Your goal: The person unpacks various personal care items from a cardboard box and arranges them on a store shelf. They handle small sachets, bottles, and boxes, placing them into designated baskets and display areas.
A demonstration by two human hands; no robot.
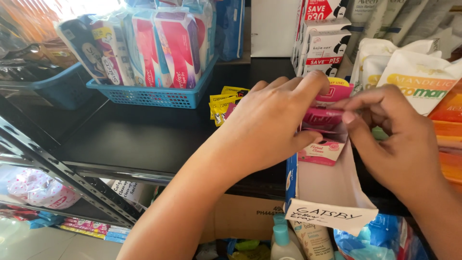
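Hands (269,125) pinch glossy pink sachets (323,118) over a narrow cardboard box (327,188).

Your head camera looks down and forward, close over the black shelf (130,139), its blue basket (154,96) beyond.

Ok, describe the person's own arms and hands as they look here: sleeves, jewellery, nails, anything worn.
Both forearms are bare as far as the picture shows; no sleeve or cuff comes into view. The left hand has no ring, watch or bracelet visible. The right hand is likewise without visible jewellery or glove; the one nail that shows on it is short and looks pale pink. No markings show on either arm.
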